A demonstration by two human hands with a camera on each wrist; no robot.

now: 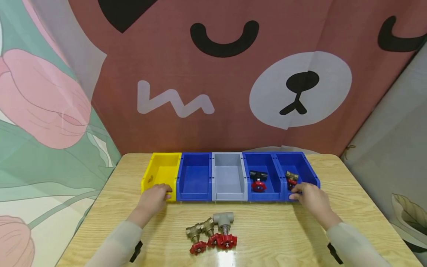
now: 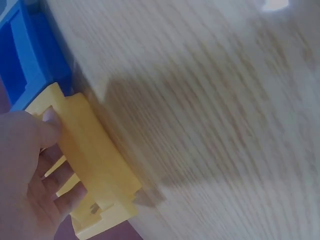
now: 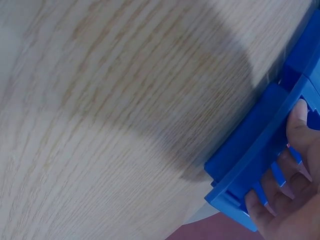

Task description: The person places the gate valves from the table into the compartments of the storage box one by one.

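Note:
In the head view my left hand (image 1: pixel 154 200) holds the low front lip of the yellow bin (image 1: pixel 145 178) at the row's left end. The left wrist view shows its thumb at the lip and the other fingers curled inside the bin. At the opposite end, my right hand (image 1: pixel 313 199) grips the front lip of the outermost blue bin (image 3: pixel 260 145), thumb near a corner and fingers reaching inside. A small brass valve (image 1: pixel 291 175) with a red handwheel lies in that bin, just beyond the right fingertips and partly hidden.
Between the held bins stand a blue bin (image 1: pixel 195 174), a grey bin (image 1: pixel 228 176) and another blue bin (image 1: pixel 261 159) with a black valve (image 1: pixel 258 175). Two brass valves (image 1: pixel 193 232) and a grey valve (image 1: pixel 223 218), all red-wheeled, lie on the wooden table (image 1: pixel 267 230). A printed curtain (image 1: pixel 233 129) hangs behind.

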